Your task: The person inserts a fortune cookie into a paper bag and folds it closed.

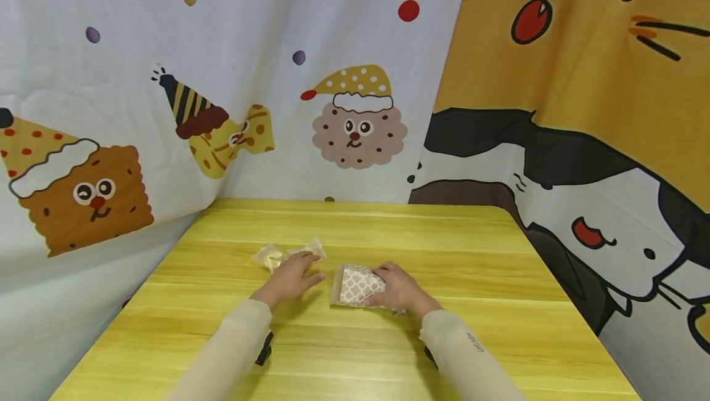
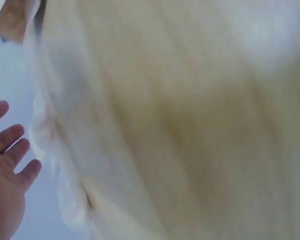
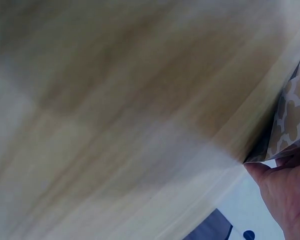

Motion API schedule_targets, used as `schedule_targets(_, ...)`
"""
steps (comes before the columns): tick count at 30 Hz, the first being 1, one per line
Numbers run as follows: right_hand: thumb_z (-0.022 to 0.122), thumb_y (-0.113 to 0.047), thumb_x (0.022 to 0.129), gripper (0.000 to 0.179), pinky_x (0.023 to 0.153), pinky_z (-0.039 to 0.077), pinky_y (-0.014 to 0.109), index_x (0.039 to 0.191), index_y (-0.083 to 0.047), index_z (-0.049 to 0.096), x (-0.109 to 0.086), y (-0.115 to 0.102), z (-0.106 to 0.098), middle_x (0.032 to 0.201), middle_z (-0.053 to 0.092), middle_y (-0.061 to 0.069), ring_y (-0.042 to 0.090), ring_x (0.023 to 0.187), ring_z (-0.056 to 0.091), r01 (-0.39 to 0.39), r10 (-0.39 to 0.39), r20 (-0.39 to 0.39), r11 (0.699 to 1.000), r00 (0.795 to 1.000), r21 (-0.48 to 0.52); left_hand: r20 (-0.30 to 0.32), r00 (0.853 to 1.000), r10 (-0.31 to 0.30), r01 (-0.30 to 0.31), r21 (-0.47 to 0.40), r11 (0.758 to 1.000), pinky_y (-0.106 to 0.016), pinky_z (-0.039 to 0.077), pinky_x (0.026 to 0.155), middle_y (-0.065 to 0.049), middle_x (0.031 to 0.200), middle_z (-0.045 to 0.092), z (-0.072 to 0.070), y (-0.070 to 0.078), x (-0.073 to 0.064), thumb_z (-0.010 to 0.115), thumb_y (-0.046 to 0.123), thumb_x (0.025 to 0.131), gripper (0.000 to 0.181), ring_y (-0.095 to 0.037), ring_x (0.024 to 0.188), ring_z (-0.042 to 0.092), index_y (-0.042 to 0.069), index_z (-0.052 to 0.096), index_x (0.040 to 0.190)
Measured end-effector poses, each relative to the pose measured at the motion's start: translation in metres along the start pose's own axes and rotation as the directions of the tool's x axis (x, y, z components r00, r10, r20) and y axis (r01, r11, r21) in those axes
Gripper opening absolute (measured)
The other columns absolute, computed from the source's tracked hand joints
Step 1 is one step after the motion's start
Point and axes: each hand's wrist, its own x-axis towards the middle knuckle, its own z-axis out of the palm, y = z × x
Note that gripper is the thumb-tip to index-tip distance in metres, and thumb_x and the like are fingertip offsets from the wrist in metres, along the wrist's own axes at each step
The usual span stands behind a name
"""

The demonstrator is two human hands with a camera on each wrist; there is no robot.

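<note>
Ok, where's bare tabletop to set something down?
Bare table shows between the patterned packet and the back edge, right of the right hand, and between the two sleeves. It's crowded mid-table: the left hand is over the clear wrapper, with the right gripping the packet close by.

A: so what kinda place is this, home or shop?
B: can't tell tbh. looks like a curtained-off spot: wood-look table [image 1: 344,358], cartoon curtains [image 1: 249,19] around it, party-hat cookies [image 1: 119,210], big animal faces [image 1: 604,204].
</note>
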Motion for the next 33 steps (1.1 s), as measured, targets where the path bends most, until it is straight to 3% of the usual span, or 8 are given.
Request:
schedule_targets(4,0.064,-0.069,0.062,0.096,0.094,0.037,0.042,0.135,-0.011,0.043,0.000,0.002,0.001,0.132,0.040,0.006,0.026,0.117,0.040,0.003,-0.003,-0.001,1.000,1.000,-0.002,-0.072,0.995,-0.064,0.062,-0.039,0.997,-0.054,0.032,0.095,-0.018,0.134,0.040,-0.014,-0.017,0.000,0.052,0.042,0.090,0.056,-0.037,0.121,0.037,0.005,0.045,0.132)
schedule_targets(8,0.065,-0.068,0.063,0.095,0.094,0.037,0.043,0.135,-0.009,0.044,0.000,0.002,0.000,0.131,0.041,0.007,0.027,0.117,0.041,0.016,-0.016,-0.007,1.000,1.000,-0.002,-0.109,0.982,-0.157,0.148,-0.088,0.985,-0.056,0.030,0.095,-0.020,0.135,0.039,-0.031,-0.037,-0.003,0.050,0.041,0.091,0.057,-0.040,0.122,0.034,0.003,0.043,0.133)
schedule_targets(13,0.065,-0.070,0.062,0.095,0.094,0.036,0.043,0.135,-0.012,0.044,0.002,0.001,0.000,0.133,0.039,0.006,0.026,0.118,0.039,-0.003,0.003,-0.006,1.000,1.000,-0.003,-0.124,0.958,-0.257,0.238,-0.152,0.959,-0.057,0.027,0.096,-0.026,0.135,0.034,-0.047,-0.064,-0.011,0.048,0.039,0.093,0.059,-0.044,0.122,0.030,-0.002,0.037,0.135)
schedule_targets(19,0.063,-0.073,0.059,0.098,0.095,0.036,0.041,0.136,-0.016,0.042,0.003,0.001,0.001,0.135,0.038,0.004,0.025,0.119,0.039,-0.026,0.026,0.001,0.999,1.000,-0.019,-0.103,0.931,-0.351,0.326,-0.199,0.924,-0.059,0.027,0.095,-0.031,0.136,0.029,-0.054,-0.090,-0.014,0.044,0.041,0.094,0.065,-0.047,0.121,0.029,-0.004,0.029,0.138)
schedule_targets(28,0.063,-0.074,0.058,0.100,0.095,0.036,0.041,0.137,-0.016,0.042,0.002,0.001,0.002,0.135,0.038,0.004,0.025,0.118,0.039,-0.020,0.021,0.005,1.000,1.000,-0.017,-0.022,0.905,-0.425,0.405,-0.263,0.876,-0.056,0.034,0.091,-0.034,0.129,0.037,-0.054,-0.104,-0.012,0.043,0.044,0.093,0.071,-0.046,0.115,0.038,-0.007,0.025,0.138)
schedule_targets(33,0.063,-0.073,0.060,0.097,0.095,0.036,0.042,0.136,-0.015,0.043,0.002,0.001,0.002,0.135,0.038,0.006,0.026,0.118,0.039,-0.014,0.014,0.002,1.000,1.000,-0.028,-0.005,0.903,-0.430,0.410,-0.298,0.862,-0.053,0.038,0.089,-0.034,0.125,0.041,-0.051,-0.105,-0.013,0.044,0.040,0.094,0.068,-0.045,0.112,0.042,-0.012,0.029,0.135)
